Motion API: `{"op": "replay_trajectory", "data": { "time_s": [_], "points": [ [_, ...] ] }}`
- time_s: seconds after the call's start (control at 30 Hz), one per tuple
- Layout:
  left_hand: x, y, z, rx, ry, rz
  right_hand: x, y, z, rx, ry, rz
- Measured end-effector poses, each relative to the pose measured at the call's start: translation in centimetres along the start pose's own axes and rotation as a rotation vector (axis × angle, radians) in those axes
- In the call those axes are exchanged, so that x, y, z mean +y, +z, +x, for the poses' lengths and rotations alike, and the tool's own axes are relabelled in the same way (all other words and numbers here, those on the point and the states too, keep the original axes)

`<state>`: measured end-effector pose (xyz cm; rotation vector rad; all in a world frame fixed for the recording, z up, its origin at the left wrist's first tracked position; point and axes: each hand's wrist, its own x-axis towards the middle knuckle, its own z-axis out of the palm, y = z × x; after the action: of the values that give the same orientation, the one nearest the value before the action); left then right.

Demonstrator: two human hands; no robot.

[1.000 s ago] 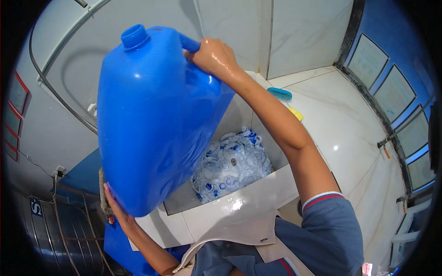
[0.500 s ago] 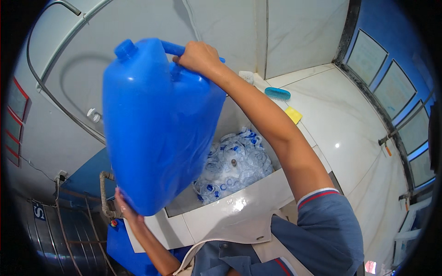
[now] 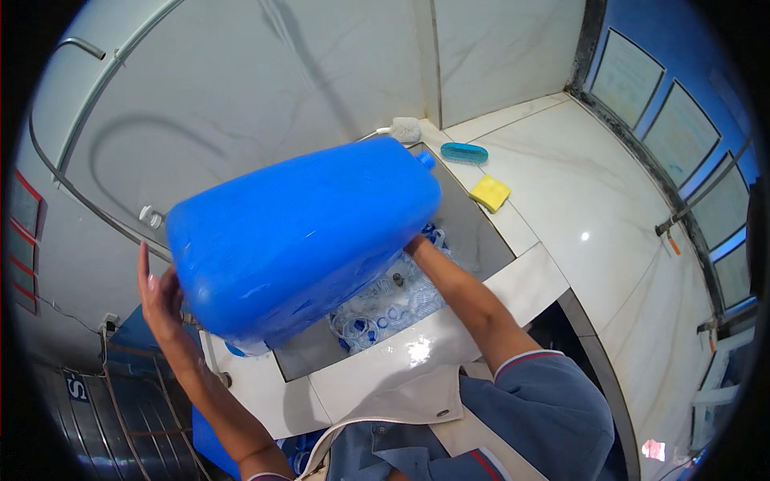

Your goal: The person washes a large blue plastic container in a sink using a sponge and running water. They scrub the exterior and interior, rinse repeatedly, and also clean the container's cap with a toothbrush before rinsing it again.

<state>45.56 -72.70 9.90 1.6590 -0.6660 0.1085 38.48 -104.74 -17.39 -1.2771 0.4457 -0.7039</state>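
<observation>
The blue jug (image 3: pixel 305 236) lay sideways at frame centre, above the basin (image 3: pixel 491 244). The left hand (image 3: pixel 164 298) stood at its left end, fingers apart; the right hand (image 3: pixel 415 245) was mostly hidden, finger state undeterminable.

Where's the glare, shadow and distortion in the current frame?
Head view: strong glare on the sink's front ledge, a small bright spot on the tiled counter, fainter highlights on the blue jug; head view: soft curved shadow on the grey wall; head view: fisheye bowing toward the black rim.
</observation>
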Motion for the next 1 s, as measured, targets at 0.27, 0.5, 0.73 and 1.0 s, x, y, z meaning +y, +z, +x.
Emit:
{"op": "replay_trajectory", "data": {
  "time_s": [0.27,0.5,0.73,1.0],
  "points": [
    [6.9,11.7,2.6,-0.247,0.314,0.173,2.6,4.4,-2.7,0.068,0.313,0.621],
    [10.6,13.4,3.4,-0.259,0.424,0.312,2.3,4.1,-1.1,0.052,0.297,0.895],
    [2.3,4.4,4.8,-0.223,-0.038,0.274,0.3,-8.9,-0.2,0.017,-0.036,0.635],
    [-8.7,11.0,4.8,-0.458,0.1,0.466,-7.9,-0.4,1.0,0.248,-0.383,-1.12]
  ]
}}
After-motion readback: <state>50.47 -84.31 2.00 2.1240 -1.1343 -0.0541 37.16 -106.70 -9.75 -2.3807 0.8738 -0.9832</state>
